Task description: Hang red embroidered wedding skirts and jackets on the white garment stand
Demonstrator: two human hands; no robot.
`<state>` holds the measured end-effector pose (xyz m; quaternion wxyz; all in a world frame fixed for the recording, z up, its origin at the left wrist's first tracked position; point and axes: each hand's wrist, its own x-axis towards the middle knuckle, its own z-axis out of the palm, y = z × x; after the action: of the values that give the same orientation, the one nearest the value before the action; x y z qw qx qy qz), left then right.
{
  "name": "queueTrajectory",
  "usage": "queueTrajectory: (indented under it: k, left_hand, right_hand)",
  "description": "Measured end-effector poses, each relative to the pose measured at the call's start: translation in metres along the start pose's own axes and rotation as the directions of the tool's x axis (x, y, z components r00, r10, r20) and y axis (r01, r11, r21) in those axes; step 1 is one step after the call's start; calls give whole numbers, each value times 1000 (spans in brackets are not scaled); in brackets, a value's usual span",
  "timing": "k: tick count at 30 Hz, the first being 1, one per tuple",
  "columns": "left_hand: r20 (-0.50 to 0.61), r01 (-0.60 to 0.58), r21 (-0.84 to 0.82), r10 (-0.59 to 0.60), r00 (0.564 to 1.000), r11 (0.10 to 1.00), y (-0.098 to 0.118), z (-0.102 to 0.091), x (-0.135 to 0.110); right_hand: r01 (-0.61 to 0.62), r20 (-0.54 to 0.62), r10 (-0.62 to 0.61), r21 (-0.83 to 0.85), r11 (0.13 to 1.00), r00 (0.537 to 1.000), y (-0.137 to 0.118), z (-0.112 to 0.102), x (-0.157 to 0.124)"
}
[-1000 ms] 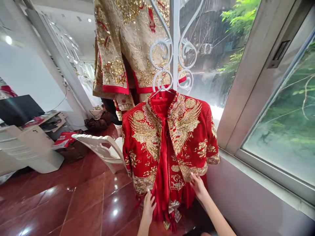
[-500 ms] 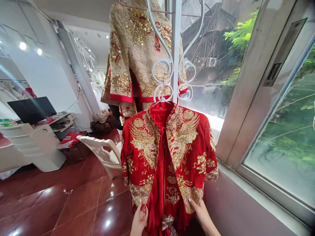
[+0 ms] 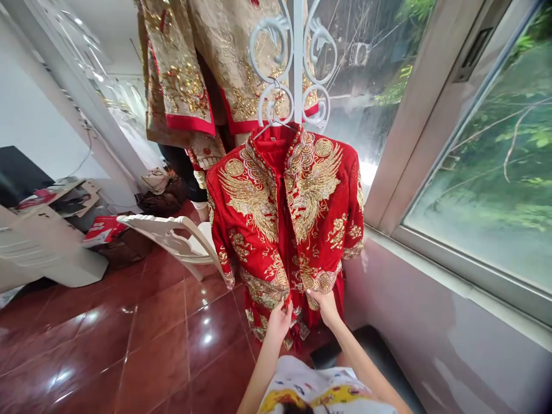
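A red jacket (image 3: 340,198) with gold embroidery hangs on a thin wire hanger (image 3: 264,131) from a white scrolled metal stand (image 3: 297,63). Its front edges are close together at the hem, with a narrow gap between them. My left hand (image 3: 280,318) is closed on the lower corner of one front panel. On the other panel's lower corner, my right hand (image 3: 324,303) has its fingers pinched over the gold border. A red embroidered skirt (image 3: 254,316) shows below and behind the jacket.
Behind hangs a beige and gold garment (image 3: 228,63) with red trim. A white chair (image 3: 172,238) stands at left, beyond it a desk (image 3: 47,241). At right are a window frame (image 3: 414,126) and a low wall (image 3: 431,310); a dark object (image 3: 375,356) lies near the floor.
Both hands have come inward, drawing the jacket's front panels toward each other over the red inner cloth. The view has tilted down, bringing my forearms and printed top into sight.
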<state>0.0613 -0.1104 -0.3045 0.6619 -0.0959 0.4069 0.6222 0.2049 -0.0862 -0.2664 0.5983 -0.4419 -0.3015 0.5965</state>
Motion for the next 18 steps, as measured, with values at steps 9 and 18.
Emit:
queueTrajectory:
  k: [9,18]
  left_hand:
    - [91,189,-20,-187,978,982,-26,17,-25]
    - [249,-8,156,-31,968,988,-49,-4,-29]
  right_hand:
    - [-8,78,16,-102,995,997,-4,17,-14]
    - [209,165,-166,-289,934,972,-13,20,-3]
